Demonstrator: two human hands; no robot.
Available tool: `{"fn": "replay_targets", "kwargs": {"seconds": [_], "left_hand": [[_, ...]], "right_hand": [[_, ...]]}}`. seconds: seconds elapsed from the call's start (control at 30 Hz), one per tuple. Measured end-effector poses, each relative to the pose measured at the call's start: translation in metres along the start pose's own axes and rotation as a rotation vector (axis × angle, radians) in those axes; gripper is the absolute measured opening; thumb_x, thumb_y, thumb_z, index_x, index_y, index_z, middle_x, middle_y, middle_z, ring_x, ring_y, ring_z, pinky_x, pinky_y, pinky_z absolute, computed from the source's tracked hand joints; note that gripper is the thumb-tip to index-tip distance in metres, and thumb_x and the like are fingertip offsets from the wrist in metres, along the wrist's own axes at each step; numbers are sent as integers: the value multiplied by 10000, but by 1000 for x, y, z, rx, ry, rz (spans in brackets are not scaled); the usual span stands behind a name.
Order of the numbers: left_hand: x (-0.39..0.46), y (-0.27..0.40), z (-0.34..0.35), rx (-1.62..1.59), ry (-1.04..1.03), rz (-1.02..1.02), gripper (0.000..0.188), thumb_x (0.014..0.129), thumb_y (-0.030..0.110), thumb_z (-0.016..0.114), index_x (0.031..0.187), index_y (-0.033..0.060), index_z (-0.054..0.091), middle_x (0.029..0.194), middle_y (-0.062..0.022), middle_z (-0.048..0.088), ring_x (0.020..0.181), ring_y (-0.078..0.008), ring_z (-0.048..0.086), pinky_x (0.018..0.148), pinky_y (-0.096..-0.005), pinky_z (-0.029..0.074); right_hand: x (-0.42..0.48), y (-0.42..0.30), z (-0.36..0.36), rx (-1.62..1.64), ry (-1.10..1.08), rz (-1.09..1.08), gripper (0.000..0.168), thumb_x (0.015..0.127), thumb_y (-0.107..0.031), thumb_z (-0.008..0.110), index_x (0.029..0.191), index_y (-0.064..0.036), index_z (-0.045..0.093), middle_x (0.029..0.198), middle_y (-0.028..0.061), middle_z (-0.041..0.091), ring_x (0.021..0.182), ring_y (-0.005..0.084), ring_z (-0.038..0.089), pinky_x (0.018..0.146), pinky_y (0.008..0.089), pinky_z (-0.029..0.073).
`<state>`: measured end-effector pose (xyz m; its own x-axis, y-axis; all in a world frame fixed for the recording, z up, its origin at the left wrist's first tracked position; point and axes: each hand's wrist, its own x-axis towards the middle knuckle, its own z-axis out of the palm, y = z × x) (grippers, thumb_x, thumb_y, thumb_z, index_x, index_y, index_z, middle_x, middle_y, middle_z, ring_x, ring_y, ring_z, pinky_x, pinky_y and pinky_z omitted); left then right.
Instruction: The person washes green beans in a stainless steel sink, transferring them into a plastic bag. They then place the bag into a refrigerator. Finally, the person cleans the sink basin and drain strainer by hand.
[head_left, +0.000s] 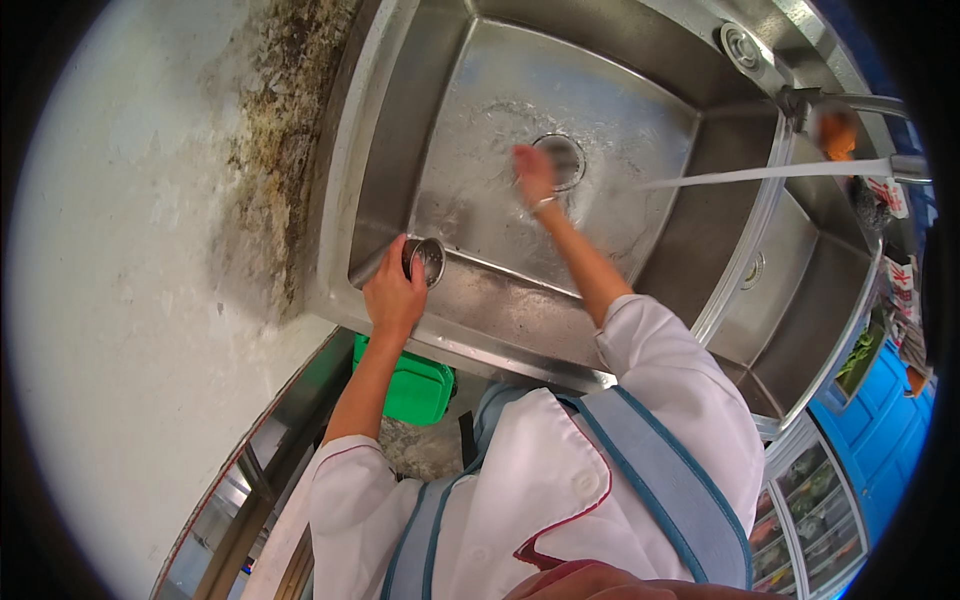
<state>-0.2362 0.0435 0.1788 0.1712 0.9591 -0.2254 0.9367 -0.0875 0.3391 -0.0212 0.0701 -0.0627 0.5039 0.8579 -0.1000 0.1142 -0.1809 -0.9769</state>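
My left hand (391, 296) grips a perforated metal sink strainer basket (433, 259) at the near left corner of the large stainless steel basin (480, 67). The fingers wrap the basket's side, and its open top faces right. Low in the basin, my right hand (534, 169) is blurred by motion beside the round drain hole (566, 159). A bracelet circles that wrist. Whether the right fingers hold anything is not clear. A stream of water (772, 172) shoots from the tap (910, 169) on the right, and thin water ripples over the basin floor.
To the right, a divider (739, 255) separates a second, smaller basin (772, 277) with its own drain. A stained, peeling wall (150, 187) borders the sink on the left. Below the front rim stands a green plastic bin (418, 390). A glass-fronted cabinet (814, 510) stands lower right.
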Motion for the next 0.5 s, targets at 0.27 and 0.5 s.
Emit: {"fn": "replay_targets", "kwargs": {"seconds": [0.27,0.5], "left_hand": [[9,2,-2,33,-33,21,307,791,192,496,1087,113,506,954,-131,595,840,-312,576,710,-378,459],[5,-4,3,6,9,48,336,771,198,513,1086,83,499,957,-131,589,802,-313,583,663,-387,472]], "right_hand": [[-71,-18,83,-700,-779,-991,310,724,-122,475,1017,-37,530,1170,131,444,1125,260,389,982,429,244],[40,20,-112,-977,-5,-612,305,803,-138,430,1091,-44,461,1131,159,453,1083,308,404,964,419,266]]}}
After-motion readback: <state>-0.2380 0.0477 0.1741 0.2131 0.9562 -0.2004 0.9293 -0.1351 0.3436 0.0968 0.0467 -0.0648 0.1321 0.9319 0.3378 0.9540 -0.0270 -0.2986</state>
